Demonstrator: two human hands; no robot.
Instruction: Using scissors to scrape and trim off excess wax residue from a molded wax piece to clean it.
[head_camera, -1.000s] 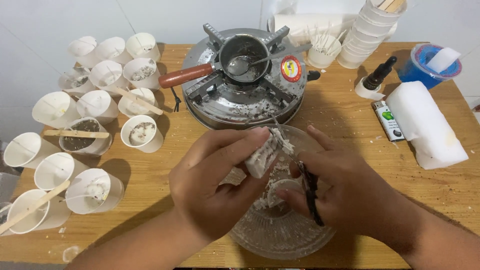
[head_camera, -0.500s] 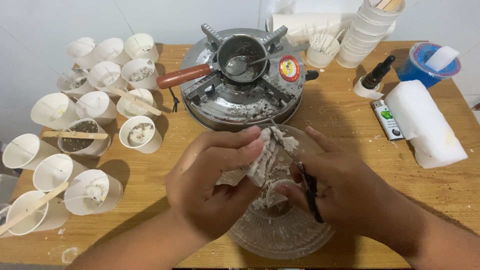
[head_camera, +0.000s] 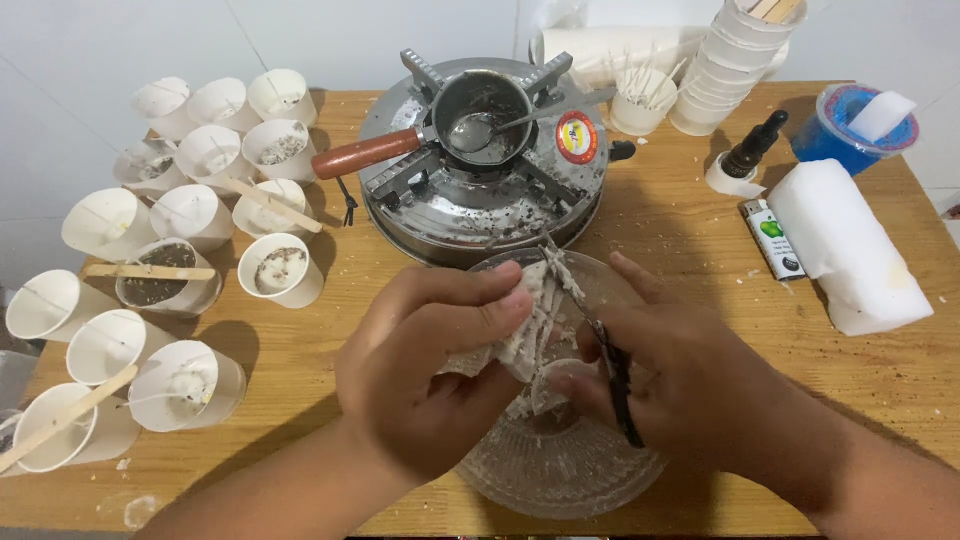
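Note:
My left hand grips a pale, crumbly chunk of wax over a clear glass bowl at the table's near edge. My right hand holds a thin black-handled tool whose metal tip lies against the chunk's right side. White crumbs lie inside the bowl beneath both hands. Just behind the bowl stands a round metal stove carrying a small pot with a wooden handle and a spoon resting in it.
Several white paper cups, some with wooden sticks across them, crowd the left side of the wooden table. A white wax block, lighter, dropper bottle, blue tub, stacked cups and a cup of wicks lie right and rear.
My left hand has turned the wax chunk slightly and shifted its fingers over it. My right hand and the tool stay against the chunk, almost unmoved.

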